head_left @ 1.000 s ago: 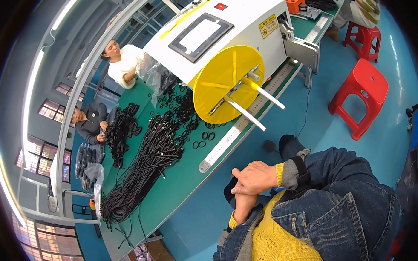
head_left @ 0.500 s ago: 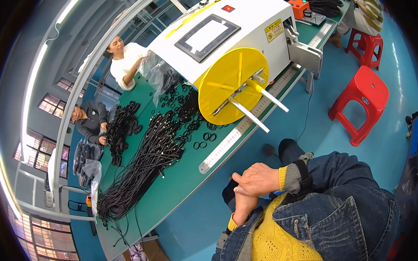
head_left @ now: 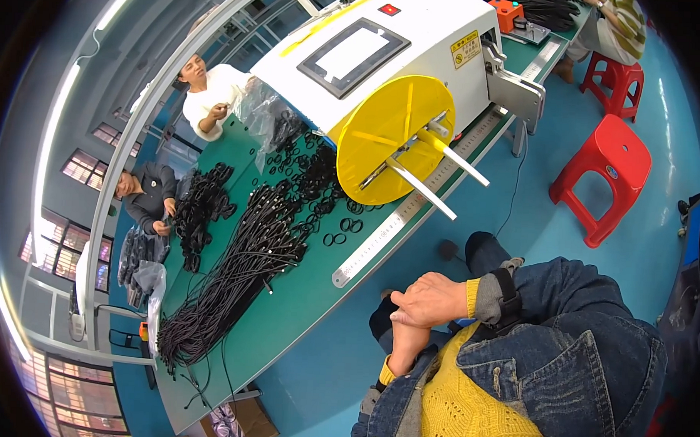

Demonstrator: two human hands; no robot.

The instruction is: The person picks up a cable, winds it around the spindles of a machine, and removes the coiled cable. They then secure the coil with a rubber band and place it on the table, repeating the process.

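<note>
My hands rest together over my lap, off the near side of the green table. The right hand (head_left: pixel 433 300) is closed over the left hand (head_left: pixel 409 338), whose fingers are mostly hidden beneath it. Nearest to them is the table edge with a steel ruler strip (head_left: pixel 348 274). On the table lies a big bundle of black cables (head_left: pixel 240 280) with small metal-tipped ends. Several loose black cable coils (head_left: pixel 340 239) lie beyond it. A white machine (head_left: pixel 418 47) carries a yellow disc (head_left: pixel 375 154) with two metal rods sticking out toward me.
Red stools (head_left: pixel 602 177) stand on the blue floor at right. Two people sit across the table, one by a clear plastic bag (head_left: pixel 265 115), the other handling a black pile (head_left: pixel 204 206). A cardboard box (head_left: pixel 254 423) sits under the table. A third person is at the far right.
My hands stay clasped in place. The view has shifted slightly. Across the table, the person in white has drawn one hand back from the plastic bag.
</note>
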